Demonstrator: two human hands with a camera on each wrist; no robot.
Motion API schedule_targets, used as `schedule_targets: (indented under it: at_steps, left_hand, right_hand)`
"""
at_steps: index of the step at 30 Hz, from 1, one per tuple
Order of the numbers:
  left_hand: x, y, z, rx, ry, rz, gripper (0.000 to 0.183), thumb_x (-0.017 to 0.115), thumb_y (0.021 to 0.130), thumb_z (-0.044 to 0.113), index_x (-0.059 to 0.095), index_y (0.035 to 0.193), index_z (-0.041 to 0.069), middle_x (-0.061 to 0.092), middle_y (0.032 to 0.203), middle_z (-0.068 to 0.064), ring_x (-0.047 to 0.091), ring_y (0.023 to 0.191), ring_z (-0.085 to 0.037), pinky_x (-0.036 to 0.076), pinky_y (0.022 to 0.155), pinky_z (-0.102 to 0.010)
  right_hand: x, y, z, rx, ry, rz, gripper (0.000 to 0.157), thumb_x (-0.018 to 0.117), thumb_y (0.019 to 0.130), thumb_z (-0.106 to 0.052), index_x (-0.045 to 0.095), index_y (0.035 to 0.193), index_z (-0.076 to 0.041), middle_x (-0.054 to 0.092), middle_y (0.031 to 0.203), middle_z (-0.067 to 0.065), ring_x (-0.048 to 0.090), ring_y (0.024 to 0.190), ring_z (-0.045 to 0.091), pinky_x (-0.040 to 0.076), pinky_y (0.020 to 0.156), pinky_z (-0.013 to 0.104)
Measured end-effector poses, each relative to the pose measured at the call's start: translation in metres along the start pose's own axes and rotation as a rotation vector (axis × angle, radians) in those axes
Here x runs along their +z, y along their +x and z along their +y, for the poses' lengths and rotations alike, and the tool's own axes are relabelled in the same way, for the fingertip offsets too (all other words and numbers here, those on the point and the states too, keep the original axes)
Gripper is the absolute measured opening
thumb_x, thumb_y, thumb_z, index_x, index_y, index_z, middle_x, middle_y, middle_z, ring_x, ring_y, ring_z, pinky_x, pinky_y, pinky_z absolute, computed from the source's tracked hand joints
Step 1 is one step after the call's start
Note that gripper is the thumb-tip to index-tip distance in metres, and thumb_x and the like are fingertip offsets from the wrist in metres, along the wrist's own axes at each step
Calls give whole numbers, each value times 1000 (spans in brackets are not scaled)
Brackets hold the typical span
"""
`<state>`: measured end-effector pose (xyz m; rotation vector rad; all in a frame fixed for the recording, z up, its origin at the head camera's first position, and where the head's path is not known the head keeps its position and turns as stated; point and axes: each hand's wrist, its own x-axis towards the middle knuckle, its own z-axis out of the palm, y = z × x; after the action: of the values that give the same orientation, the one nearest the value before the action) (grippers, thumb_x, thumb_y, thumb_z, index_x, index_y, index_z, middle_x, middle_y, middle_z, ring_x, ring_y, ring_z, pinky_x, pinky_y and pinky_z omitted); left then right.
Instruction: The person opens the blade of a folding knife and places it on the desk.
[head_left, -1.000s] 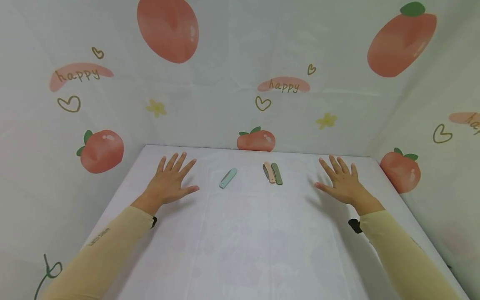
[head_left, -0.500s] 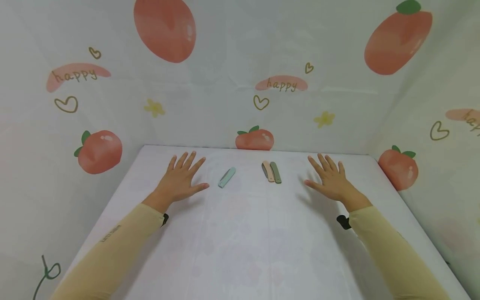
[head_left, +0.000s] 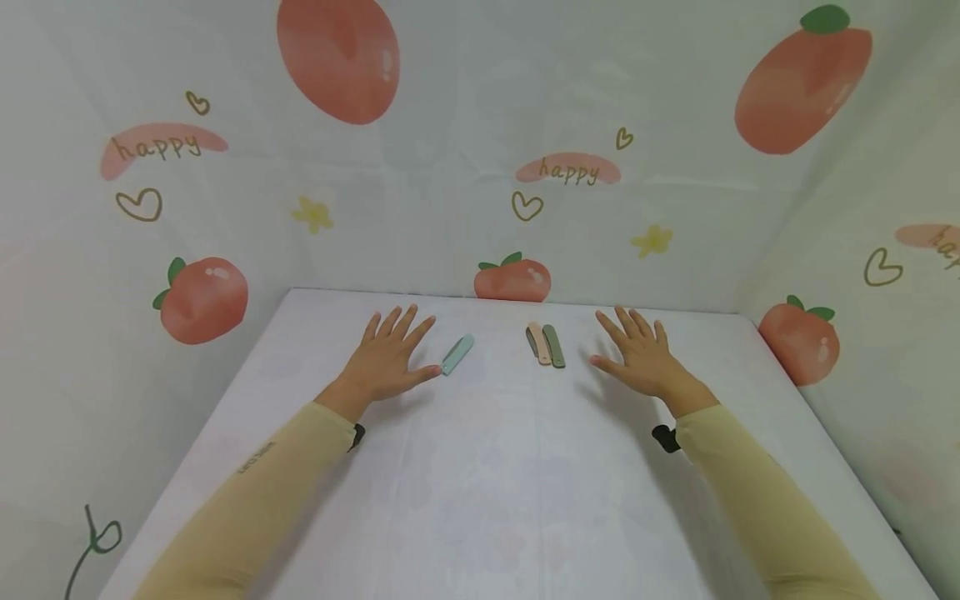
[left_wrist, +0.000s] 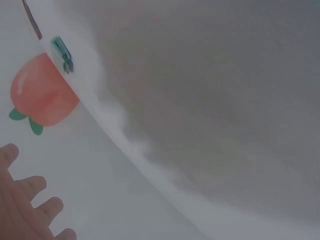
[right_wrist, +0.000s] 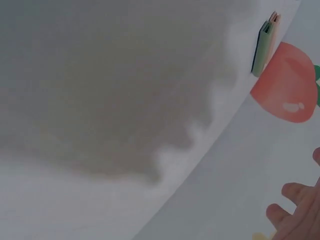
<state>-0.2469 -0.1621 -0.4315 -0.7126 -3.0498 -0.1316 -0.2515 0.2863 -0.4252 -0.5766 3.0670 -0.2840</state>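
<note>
1. Backdrop cloth (head_left: 420, 150), printed with fruit and "happy": same as a second ago, only slight camera sway.
2. White table (head_left: 480, 483): unchanged. All three knives lie toward its far edge.
3. Sleeves, left (head_left: 247, 500) and right (head_left: 757, 483): both swung inward over the last second, so the gap between the arms narrowed.
4. Left hand (head_left: 381, 362): slid inward, fingers spread wide, palm down, holding nothing. Thumb tip lines up with the near end of the mint knife from the head view; shadow suggests the hand is raised. Can't tell if they touch.
5. Right hand (head_left: 641, 362): slid inward too, fingers also spread wide, nothing held. Nearer the knife pair now, but apart from it.
6. Mint knife (head_left: 459, 353): looks folded, lies slanted by the left thumb. Hasn't moved.
7. Peach knife (head_left: 538, 343) and dark green knife (head_left: 554, 346): side by side between the hands, look folded, near ends close together; can't tell if touching. Not moved either.
8. Meaning, my call: approach stage only. Both hands came closer, no grip made, so handling of the knives looks not yet begun.
</note>
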Motion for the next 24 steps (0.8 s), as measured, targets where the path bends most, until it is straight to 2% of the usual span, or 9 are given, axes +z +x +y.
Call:
schedule_targets:
  at_steps: [12, 20, 24]
  left_hand:
    - [7, 13, 23, 24, -43, -18, 86, 36, 95, 74, 15, 162, 23, 7, 168, -12, 5, 153, -36, -1, 119, -57]
    - [9, 29, 40, 58, -36, -16, 83, 35, 97, 73, 20, 161, 22, 16, 166, -12, 12, 152, -34, 3, 120, -55]
    - [9, 36, 47, 68, -71, -9, 81, 39, 97, 70, 23, 160, 22, 21, 165, -12, 18, 151, -34, 6, 120, -54]
  right_hand:
    - [10, 20, -9, 7, 65, -11, 79, 49, 100, -57, 19, 160, -16, 12, 164, 24, 7, 149, 47, -2, 112, 70]
    - [15, 34, -16, 8, 91, -8, 74, 51, 102, -50, 22, 160, -14, 19, 162, 25, 12, 147, 49, 3, 112, 71]
    - [17, 40, -18, 1, 102, -9, 71, 51, 103, -47, 23, 159, -13, 21, 161, 25, 16, 146, 49, 6, 112, 72]
